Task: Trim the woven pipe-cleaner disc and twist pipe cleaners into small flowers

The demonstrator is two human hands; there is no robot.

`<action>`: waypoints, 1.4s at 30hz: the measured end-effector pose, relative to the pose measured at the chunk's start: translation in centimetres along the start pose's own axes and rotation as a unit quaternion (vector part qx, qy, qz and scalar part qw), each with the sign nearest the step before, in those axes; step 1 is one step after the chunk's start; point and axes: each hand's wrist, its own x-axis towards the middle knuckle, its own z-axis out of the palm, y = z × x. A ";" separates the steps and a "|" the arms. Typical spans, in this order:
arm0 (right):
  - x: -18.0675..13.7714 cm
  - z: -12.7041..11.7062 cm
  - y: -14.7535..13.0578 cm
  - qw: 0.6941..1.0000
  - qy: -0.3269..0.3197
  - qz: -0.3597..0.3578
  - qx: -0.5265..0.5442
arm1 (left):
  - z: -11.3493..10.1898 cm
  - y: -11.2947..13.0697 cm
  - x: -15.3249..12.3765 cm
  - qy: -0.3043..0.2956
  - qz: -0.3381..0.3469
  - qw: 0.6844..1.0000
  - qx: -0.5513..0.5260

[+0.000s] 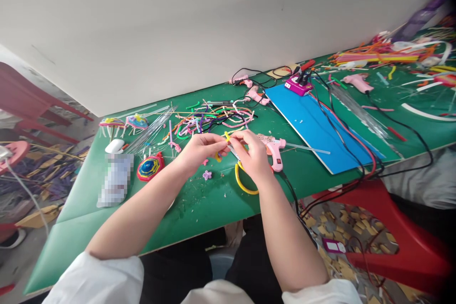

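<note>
My left hand and my right hand meet over the green table, both with fingers pinched on a yellow pipe cleaner. Its short end pokes up between the fingertips and its long part loops down below my right hand. A thin metal tool, perhaps scissors, shows under my right fingers; I cannot make it out. A pink glue gun lies just right of my right hand. A small purple flower lies on the table below my left hand.
A tangle of coloured pipe cleaners lies behind my hands. A blue sheet with cables and a pink power strip is to the right. Finished round pieces, a white case and thin wires lie left. A red stool stands beside the table.
</note>
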 end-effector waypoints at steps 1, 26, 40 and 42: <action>0.0 0.0 -0.1 1.000 0.003 -0.008 -0.004 | 0.1 0.0 0.0 0.005 -0.005 1.000 -0.007; 0.0 0.3 -0.7 0.993 -0.022 0.090 0.071 | 0.6 -0.9 0.0 0.066 0.041 0.984 -0.163; -0.1 0.8 0.0 0.935 -0.079 0.182 0.294 | 1.0 -0.1 -0.9 -0.002 0.007 0.974 -0.228; 0.0 0.6 -0.2 0.937 -0.083 0.181 0.288 | 1.0 -0.1 -0.9 0.002 0.019 0.977 -0.211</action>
